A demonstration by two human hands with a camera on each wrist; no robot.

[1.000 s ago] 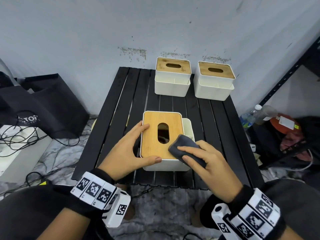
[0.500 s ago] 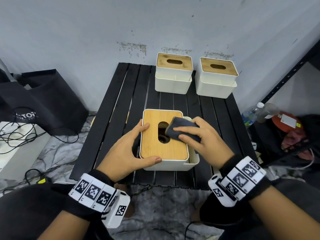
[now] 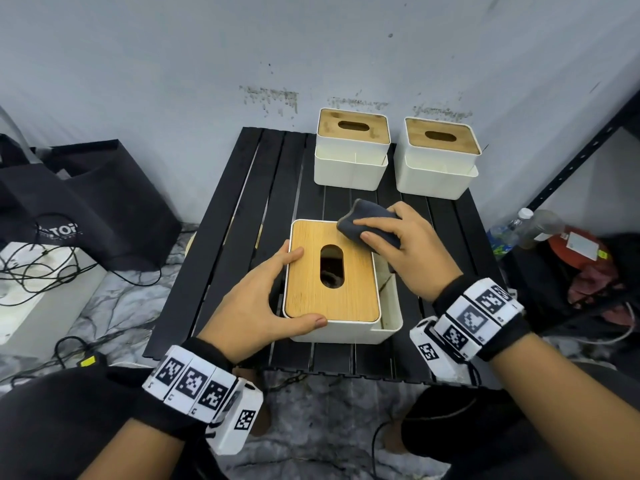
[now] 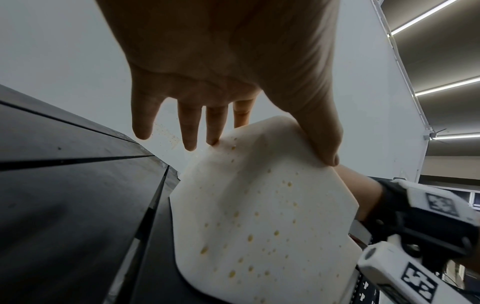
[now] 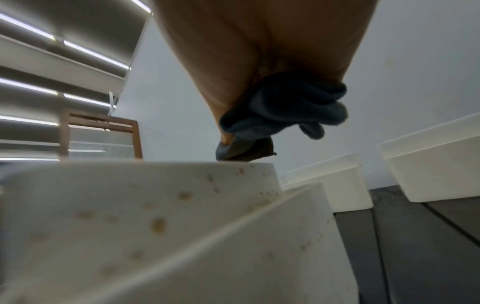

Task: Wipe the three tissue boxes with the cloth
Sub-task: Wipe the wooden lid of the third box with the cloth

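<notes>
My left hand braced the near box on the table, thumb along its front edge, fingers straight against its left side. My right hand pressed the bunched cloth onto the lid's far right corner, seemingly gripping it. Two more boxes stood by the wall.
</notes>
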